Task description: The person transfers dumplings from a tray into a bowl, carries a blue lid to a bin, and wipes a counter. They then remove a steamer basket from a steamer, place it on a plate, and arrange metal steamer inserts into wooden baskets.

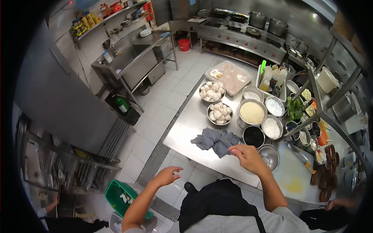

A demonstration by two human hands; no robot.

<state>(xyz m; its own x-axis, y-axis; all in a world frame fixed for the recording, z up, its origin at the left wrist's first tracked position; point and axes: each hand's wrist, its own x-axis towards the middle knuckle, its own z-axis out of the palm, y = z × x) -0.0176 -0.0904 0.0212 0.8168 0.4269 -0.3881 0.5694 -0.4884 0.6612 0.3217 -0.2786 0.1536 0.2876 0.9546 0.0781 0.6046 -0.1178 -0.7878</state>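
A crumpled grey cloth (213,140) lies near the front edge of the steel table. My right hand (250,157) is closed at the cloth's right end, pinching it between thumb and fingers. Off the table's front left, above the floor, my left hand (168,176) hangs with fingers apart and nothing in it. Beside the cloth stand a container of something black (253,136) and a metal bowl (268,158). Behind it are two bowls of white mushrooms, one nearer (220,113) and one farther (212,91).
Pots of pale powder (253,112) and a wrapped tray (229,77) sit farther back. A knife (301,156) lies on a cutting board (289,182) at right. A green bin (116,196) stands on the floor at left. Parts of other people show at both lower sides.
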